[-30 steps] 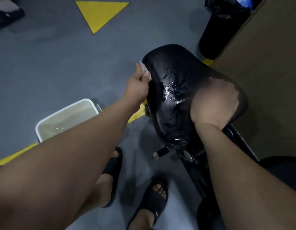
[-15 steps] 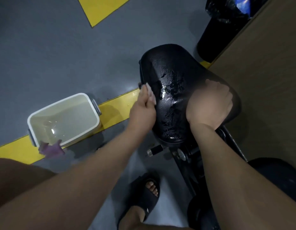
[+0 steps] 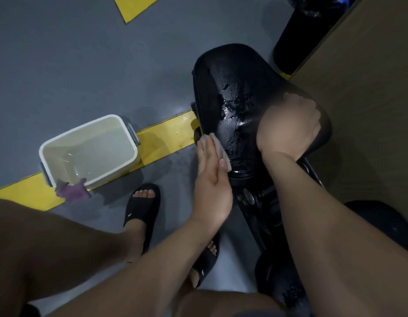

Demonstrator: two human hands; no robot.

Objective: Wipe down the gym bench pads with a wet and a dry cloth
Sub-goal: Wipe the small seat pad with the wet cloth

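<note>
The left hand (image 3: 212,179) lies flat with its fingers straight. It presses a pale cloth (image 3: 217,148) on the near left edge of the black bench pad (image 3: 232,88). Water shines on the pad top, so this looks like the wet wipe. Next the cloth should slide over the dull parts, then a dry one follows. Farther right, the right hand (image 3: 289,126) curls over the pad's side, gripping it. It is blurry, so anything under it is hidden.

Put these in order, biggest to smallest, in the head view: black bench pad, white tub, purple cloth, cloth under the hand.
1. black bench pad
2. white tub
3. purple cloth and wiping cloth under the left hand: about alike, and the hand hides part, so I can't rank them.
</note>
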